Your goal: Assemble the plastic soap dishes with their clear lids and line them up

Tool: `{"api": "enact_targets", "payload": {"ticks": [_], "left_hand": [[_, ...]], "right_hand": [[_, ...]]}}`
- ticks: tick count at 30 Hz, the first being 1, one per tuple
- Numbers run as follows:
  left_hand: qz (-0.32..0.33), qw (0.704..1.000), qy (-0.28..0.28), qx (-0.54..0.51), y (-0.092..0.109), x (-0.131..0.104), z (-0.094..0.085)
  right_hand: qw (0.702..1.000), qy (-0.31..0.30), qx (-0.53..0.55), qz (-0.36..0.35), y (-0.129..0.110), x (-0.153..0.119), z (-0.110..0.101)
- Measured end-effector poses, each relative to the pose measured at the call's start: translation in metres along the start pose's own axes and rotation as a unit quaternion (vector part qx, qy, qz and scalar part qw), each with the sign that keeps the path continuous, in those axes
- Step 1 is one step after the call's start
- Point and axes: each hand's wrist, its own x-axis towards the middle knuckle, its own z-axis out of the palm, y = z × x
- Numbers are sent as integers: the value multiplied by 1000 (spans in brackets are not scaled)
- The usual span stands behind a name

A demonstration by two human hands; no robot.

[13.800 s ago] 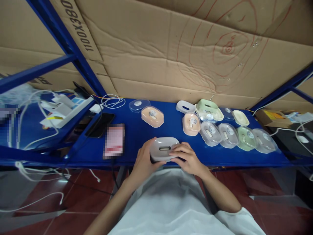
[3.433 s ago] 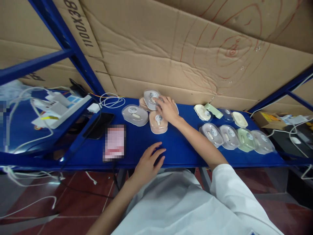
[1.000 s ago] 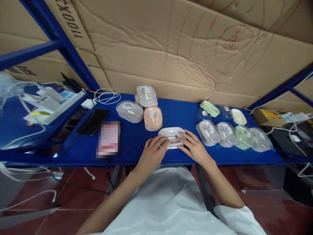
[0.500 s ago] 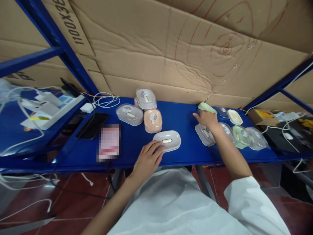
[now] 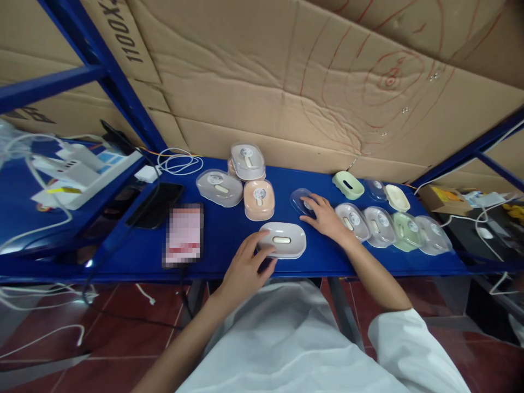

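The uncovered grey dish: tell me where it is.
In the head view, the uncovered grey dish sits mid-frame near the front edge of the blue table, with the left hand at its left end, the peach dish behind to the left.

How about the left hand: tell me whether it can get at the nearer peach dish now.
Probably yes: just blue tabletop shows between the left hand and the nearer peach dish, though that hand appears to touch the lidless grey dish.

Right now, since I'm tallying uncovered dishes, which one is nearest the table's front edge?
The grey dish, with the left grip at its rim; the uncovered green dish and cream dish lie farther back, to the right.
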Motion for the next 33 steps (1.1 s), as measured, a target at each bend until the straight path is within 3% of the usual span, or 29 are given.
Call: {"api": "enact_targets", "payload": {"ticks": [3,7,10,13,20,28,33], "left_hand": [[-40,999,-13,-25,-1,-1,0],[-114,990,-49,-71,-1,-1,-3],[-120,987,-59,-91,-3,-1,-3],[-112,988,-69,-82,-6,-4,-1],[-86,992,-57,-65,-11,-5,-1],[-107,986,-75,-102,-15,-5,-1],[-105,986,-73,-107,-15,-6,-1]], "right_hand": [[992,15,107,-62,7,-14,-10],[957,-39,229,-176,-14,-43,-22],[950,-52,197,-237,-36,-61,-15],[954,-21,103,-281,-49,-71,0],[954,31,-18,-298,-47,-85,24],[957,0,6,-289,-50,-89,2],[953,24,-25,-302,-51,-91,9]]}}
